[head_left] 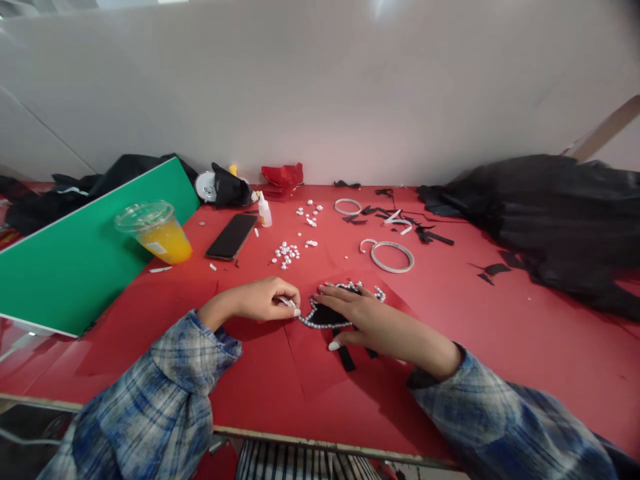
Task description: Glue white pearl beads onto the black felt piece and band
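Black strips point(346, 358) poke out the near side of this black piece point(327, 315) edged in shiny silver beads point(320, 326), middle of the red desk point(525, 333). Right hand point(357, 308) lies open over it; left hand point(265, 299) pinches something whitish point(285, 302) by its left tip. Loose white pearls point(286, 253) beyond.

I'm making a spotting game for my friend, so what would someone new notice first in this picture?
Probably the big green board at the left, with a cup of orange drink in front of it. Next might come the black shape edged with silver beads, lying partly under the right hand near the middle. Farther back on the bright red table, little white beads stand out too.
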The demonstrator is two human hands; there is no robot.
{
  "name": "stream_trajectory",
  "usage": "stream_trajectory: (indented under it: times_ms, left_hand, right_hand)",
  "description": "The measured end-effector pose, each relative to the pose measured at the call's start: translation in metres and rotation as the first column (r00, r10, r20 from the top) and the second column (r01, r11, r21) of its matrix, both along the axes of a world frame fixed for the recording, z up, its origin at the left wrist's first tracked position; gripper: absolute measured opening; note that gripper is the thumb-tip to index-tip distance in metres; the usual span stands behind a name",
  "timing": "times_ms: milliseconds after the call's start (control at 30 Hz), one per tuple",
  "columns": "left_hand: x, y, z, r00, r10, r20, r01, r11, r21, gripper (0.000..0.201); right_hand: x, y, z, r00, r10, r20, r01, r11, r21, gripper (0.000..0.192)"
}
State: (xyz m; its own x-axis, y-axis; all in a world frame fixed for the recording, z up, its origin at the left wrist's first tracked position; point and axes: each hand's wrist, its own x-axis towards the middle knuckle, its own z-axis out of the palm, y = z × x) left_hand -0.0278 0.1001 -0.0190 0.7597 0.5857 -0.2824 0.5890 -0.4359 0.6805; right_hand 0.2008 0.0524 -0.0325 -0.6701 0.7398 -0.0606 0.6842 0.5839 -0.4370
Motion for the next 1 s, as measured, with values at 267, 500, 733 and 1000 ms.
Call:
stream_trajectory:
  times_ms: [267, 500, 733, 1000]
  left_hand:
    - [-0.001, -0.004, -0.001, 0.991, 0.099, -0.092, -0.083, 0.983, 0.164, 0.013]
    - [-0.002, -0.003, -0.007, 0.997, 0.069, -0.046, -0.056, 0.969, 0.243, 0.019]
    - [-0.002, -0.004, -0.005, 0.997, 0.03, -0.064, -0.013, 0.968, 0.249, 0.021]
    - [0.0, -0.007, -0.004, 0.995, 0.046, -0.083, -0.02, 0.956, 0.293, 0.015]
  right_hand:
    - [0.001, 0.0, -0.002, 0.999, -0.012, -0.049, 0.012, 1.0, 0.001, 0.07]
    - [-0.001, -0.001, 0.002, 0.999, -0.024, -0.038, 0.022, 0.999, -0.036, 0.068]
    - [0.002, -0.002, 0.003, 0.997, -0.001, -0.076, 0.0, 1.0, -0.012, 0.064]
    - [-0.027, -0.01, -0.007, 0.97, 0.03, -0.243, 0.032, 0.969, 0.246, 0.027]
